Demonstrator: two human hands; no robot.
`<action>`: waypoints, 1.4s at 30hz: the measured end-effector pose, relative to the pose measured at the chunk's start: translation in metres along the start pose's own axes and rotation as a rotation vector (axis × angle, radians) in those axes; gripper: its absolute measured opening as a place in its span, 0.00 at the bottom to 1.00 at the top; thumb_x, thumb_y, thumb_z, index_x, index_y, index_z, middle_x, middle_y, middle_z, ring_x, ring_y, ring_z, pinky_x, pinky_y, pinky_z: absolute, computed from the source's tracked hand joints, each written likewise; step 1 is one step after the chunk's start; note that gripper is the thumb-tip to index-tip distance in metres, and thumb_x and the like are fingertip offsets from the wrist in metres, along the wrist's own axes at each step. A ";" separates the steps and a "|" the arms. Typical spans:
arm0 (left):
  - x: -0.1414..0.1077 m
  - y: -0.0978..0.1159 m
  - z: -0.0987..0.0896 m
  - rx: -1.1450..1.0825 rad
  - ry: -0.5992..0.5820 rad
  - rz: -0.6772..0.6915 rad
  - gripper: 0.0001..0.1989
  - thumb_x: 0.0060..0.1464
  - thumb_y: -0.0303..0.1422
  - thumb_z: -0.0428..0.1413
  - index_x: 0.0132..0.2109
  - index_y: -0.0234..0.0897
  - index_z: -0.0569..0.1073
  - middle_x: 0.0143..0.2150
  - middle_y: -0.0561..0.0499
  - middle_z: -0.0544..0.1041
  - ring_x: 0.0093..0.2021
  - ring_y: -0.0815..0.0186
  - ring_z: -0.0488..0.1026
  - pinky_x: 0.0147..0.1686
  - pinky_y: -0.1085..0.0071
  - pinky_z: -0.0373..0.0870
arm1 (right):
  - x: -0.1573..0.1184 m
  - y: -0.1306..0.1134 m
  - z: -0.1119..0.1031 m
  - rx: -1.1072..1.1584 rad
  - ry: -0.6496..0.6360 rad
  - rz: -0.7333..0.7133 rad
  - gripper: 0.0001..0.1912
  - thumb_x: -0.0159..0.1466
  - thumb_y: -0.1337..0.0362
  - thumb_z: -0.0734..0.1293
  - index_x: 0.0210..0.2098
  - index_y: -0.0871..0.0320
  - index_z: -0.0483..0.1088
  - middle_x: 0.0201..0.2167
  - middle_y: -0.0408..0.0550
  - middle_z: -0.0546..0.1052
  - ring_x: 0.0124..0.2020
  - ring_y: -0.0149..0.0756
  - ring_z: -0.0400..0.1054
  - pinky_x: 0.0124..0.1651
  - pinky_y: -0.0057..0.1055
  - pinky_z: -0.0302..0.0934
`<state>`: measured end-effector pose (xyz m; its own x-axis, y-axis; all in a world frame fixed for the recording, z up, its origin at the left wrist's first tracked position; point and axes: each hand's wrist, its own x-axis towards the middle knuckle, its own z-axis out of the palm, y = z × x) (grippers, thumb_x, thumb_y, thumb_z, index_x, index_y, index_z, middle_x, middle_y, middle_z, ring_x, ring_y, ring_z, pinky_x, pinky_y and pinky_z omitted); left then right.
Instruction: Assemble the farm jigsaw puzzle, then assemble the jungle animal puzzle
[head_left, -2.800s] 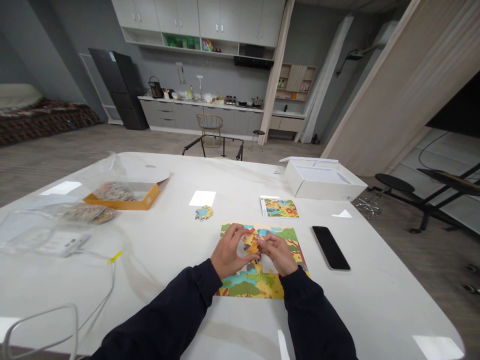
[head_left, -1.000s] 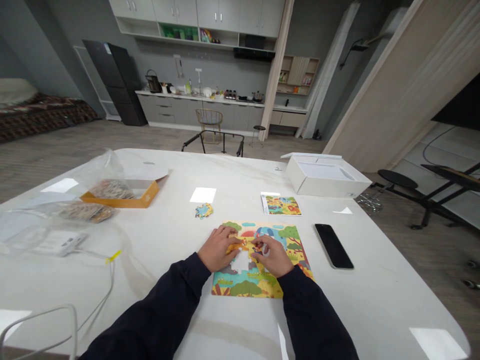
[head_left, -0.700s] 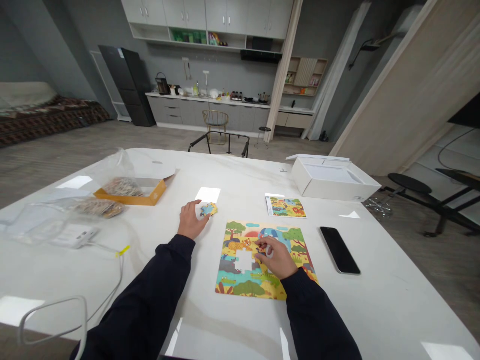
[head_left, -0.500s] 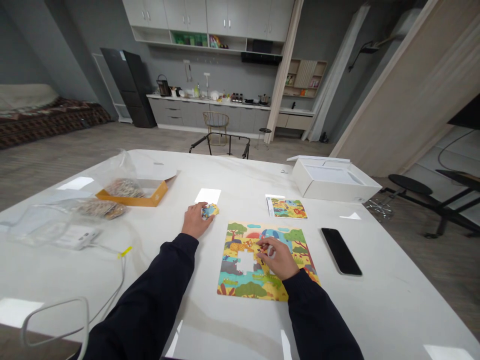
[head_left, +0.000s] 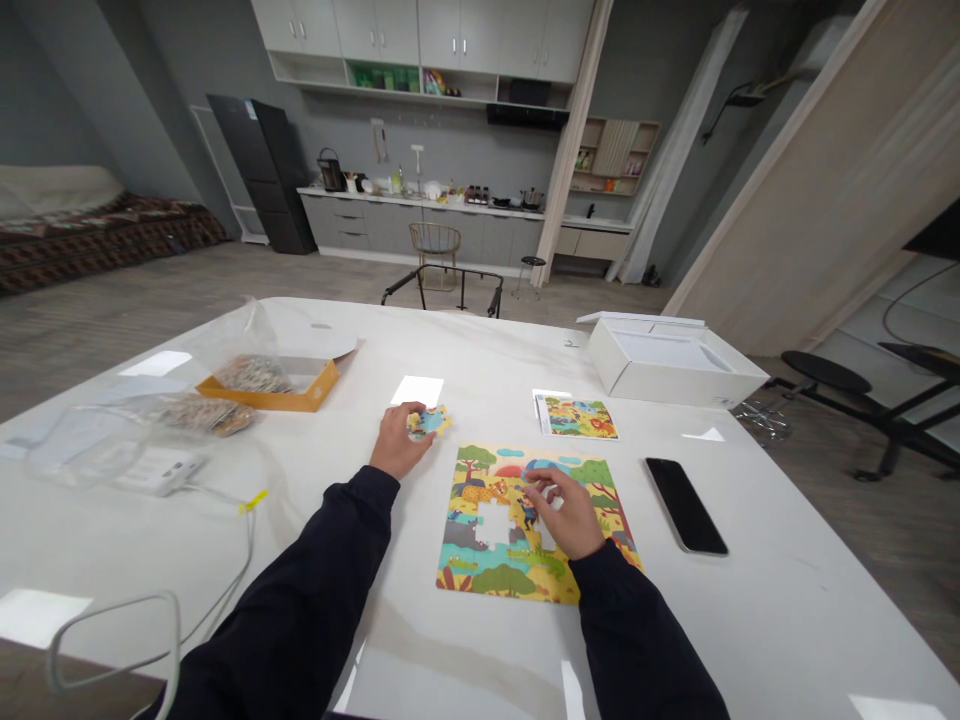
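White table [head_left: 757, 610], one jigsaw puzzle [head_left: 495, 575], two hands [head_left: 399, 443] [head_left: 564, 515]

right hand [head_left: 566, 515] hides puzzle [head_left: 480, 565] section | left hand [head_left: 397, 445] covers loose pieces [head_left: 433, 421]

jungle jigsaw puzzle [head_left: 491, 575] | lying flat | gap left of centre

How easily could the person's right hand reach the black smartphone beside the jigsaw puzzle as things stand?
Probably easily: the right hand is over the right part of the jigsaw puzzle, and the black smartphone lies just past its edge, with nothing between them.
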<state>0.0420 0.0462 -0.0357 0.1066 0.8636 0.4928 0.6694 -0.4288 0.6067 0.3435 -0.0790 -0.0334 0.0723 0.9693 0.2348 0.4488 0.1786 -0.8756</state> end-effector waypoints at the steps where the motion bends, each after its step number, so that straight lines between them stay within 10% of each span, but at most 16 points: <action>1: -0.004 0.014 0.000 -0.083 -0.052 0.074 0.20 0.52 0.30 0.63 0.52 0.41 0.69 0.51 0.46 0.76 0.52 0.55 0.73 0.56 0.55 0.71 | 0.001 -0.002 -0.001 0.075 0.016 0.035 0.17 0.65 0.52 0.69 0.46 0.57 0.76 0.38 0.53 0.81 0.34 0.40 0.75 0.36 0.36 0.71; 6: -0.036 0.094 0.014 -0.420 -0.464 0.311 0.26 0.56 0.29 0.62 0.61 0.44 0.67 0.56 0.45 0.75 0.52 0.59 0.75 0.53 0.61 0.75 | 0.004 -0.011 -0.007 0.396 -0.058 0.198 0.27 0.57 0.44 0.74 0.46 0.59 0.76 0.32 0.50 0.81 0.28 0.38 0.76 0.32 0.36 0.73; 10: -0.052 0.127 0.027 -0.416 -0.348 0.288 0.26 0.60 0.29 0.58 0.64 0.44 0.63 0.63 0.41 0.69 0.62 0.54 0.69 0.58 0.54 0.72 | 0.005 -0.009 -0.013 0.457 -0.024 0.296 0.27 0.48 0.42 0.80 0.34 0.59 0.77 0.23 0.49 0.80 0.22 0.41 0.75 0.29 0.39 0.75; 21: -0.048 0.136 0.046 -0.324 -0.287 0.288 0.16 0.58 0.37 0.64 0.52 0.42 0.73 0.51 0.44 0.74 0.54 0.56 0.73 0.56 0.57 0.73 | 0.006 -0.011 -0.013 0.594 0.036 0.348 0.27 0.46 0.44 0.81 0.31 0.56 0.70 0.24 0.46 0.80 0.27 0.44 0.79 0.39 0.46 0.78; 28: -0.041 0.120 0.048 -0.195 -0.416 0.289 0.14 0.54 0.35 0.67 0.48 0.44 0.79 0.47 0.46 0.76 0.50 0.54 0.73 0.52 0.55 0.72 | 0.010 0.026 -0.066 0.323 0.328 0.238 0.25 0.57 0.45 0.74 0.44 0.58 0.72 0.33 0.52 0.82 0.35 0.44 0.79 0.40 0.40 0.74; 42: -0.051 0.148 0.084 0.063 -0.575 0.456 0.12 0.59 0.38 0.63 0.50 0.47 0.81 0.50 0.45 0.75 0.55 0.52 0.68 0.54 0.55 0.68 | 0.008 0.066 -0.070 -0.092 0.173 0.111 0.17 0.52 0.58 0.74 0.39 0.58 0.76 0.31 0.48 0.79 0.28 0.34 0.69 0.36 0.34 0.69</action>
<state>0.1975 -0.0392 -0.0239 0.7413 0.6134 0.2724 0.5058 -0.7773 0.3740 0.4365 -0.0714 -0.0595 0.2744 0.9373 0.2148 0.5083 0.0482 -0.8598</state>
